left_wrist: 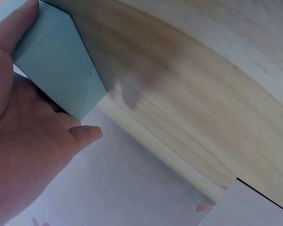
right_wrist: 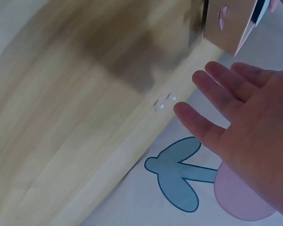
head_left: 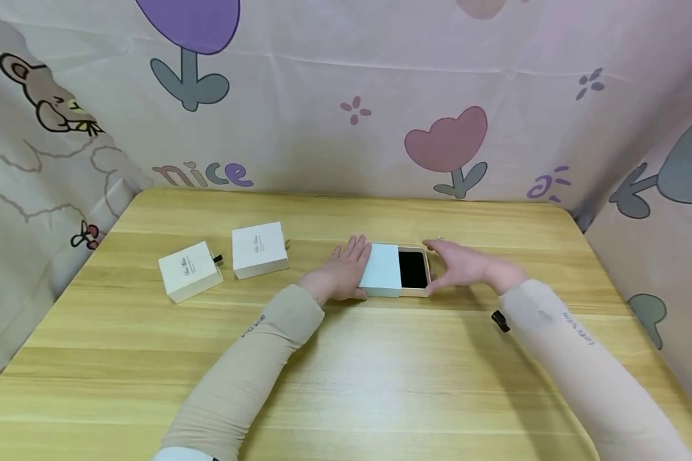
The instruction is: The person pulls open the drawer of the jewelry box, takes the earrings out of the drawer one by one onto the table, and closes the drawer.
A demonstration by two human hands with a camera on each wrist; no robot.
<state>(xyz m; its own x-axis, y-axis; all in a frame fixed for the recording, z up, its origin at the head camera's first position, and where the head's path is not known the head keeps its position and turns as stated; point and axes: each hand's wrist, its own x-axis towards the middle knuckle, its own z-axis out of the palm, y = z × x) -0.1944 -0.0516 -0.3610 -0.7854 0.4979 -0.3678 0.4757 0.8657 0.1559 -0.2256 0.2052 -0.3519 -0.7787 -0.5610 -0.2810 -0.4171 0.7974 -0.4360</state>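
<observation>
A light blue sliding box (head_left: 382, 272) lies on the table, its drawer (head_left: 414, 292) part way out to the right and showing a black inside. My left hand (head_left: 339, 272) spans the box's left end, fingertips toward the far edge and thumb at the near side; the left wrist view shows the thumb along the box (left_wrist: 61, 70). Around the drawer's right end, my right hand (head_left: 464, 264) is spread, its thumb right at the near corner. Its other fingers look straight in the right wrist view, beside the drawer's end (right_wrist: 226, 23) with its small ribbon tab (right_wrist: 221, 18).
Two white boxes with dark print stand to the left: one (head_left: 259, 248) near my left hand, the other (head_left: 189, 272) farther left with a black tab. Small clear pieces (right_wrist: 164, 101) lie by the table's far edge. A printed curtain (head_left: 323, 147) hangs behind.
</observation>
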